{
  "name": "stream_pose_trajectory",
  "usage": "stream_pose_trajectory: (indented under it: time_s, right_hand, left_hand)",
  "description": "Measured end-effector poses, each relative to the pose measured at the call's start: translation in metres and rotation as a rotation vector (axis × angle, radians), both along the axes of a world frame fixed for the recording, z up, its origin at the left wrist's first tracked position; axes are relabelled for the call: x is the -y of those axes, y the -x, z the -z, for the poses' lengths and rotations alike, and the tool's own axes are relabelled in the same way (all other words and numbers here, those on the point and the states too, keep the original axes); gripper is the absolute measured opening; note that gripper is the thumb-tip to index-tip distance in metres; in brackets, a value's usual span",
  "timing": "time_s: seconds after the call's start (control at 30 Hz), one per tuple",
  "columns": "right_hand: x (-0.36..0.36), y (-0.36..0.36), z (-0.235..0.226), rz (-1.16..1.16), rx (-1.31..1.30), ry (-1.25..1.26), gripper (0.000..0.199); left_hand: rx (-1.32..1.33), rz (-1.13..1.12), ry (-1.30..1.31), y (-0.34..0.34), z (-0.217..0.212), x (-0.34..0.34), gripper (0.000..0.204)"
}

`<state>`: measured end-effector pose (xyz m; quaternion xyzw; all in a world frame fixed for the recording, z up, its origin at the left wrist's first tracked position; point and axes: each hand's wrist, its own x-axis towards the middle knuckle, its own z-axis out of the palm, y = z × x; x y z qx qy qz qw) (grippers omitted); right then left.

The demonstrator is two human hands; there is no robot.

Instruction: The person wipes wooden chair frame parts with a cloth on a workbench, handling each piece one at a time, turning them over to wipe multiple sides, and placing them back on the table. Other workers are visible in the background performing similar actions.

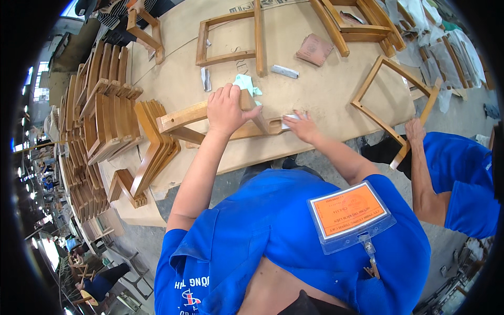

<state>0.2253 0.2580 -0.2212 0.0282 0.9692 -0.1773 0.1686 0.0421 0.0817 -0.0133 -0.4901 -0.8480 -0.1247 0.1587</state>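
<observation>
A brown wooden chair frame (184, 116) lies near the front edge of the paper-covered table, tilted up on one side. My left hand (226, 111) is closed around its upper corner, thumb on the near side. At the frame's right end, my right hand (302, 128) presses a small pale folded sheet (287, 122) against the wood beside a shallow recess. The fingers cover part of the sheet, so I cannot tell its kind for certain. Just behind my left hand sits a crumpled light-green piece of paper or cloth (244, 83).
Stacked wooden frames (152, 134) crowd the left side. More frames (231, 55) lie at the back, near a reddish-brown pad of sheets (314, 49) and a grey folded strip (285, 71). On the right, a co-worker's hand (415, 131) holds another frame (362, 107). Another person works at the far left.
</observation>
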Motion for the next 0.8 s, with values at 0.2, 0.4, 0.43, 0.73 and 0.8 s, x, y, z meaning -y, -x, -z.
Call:
stream_pose_trajectory:
  time_s: [0.2,0.4,0.43,0.73,0.8]
  right_hand:
    - [-0.027,-0.009,-0.007,0.084,-0.115,-0.037,0.045]
    - [0.011,0.047,0.007,-0.245,-0.143,-0.086,0.049]
    - [0.014,0.051,0.009,-0.328,-0.089,0.034,0.050]
    - [0.009,0.057,0.023,-0.318,-0.156,0.083,0.052]
    - [0.008,0.061,0.025,-0.348,-0.163,0.030,0.051]
  left_hand:
    - [-0.036,0.013,-0.045,-0.004,0.002,0.004,0.058]
    - [-0.032,-0.007,-0.024,-0.006,0.003,0.005,0.061]
    - [-0.025,-0.011,-0.013,-0.005,0.002,0.006,0.062]
    - [-0.024,-0.029,-0.006,-0.012,0.003,0.012,0.060]
    - [-0.036,-0.038,0.000,-0.014,0.004,0.014,0.060]
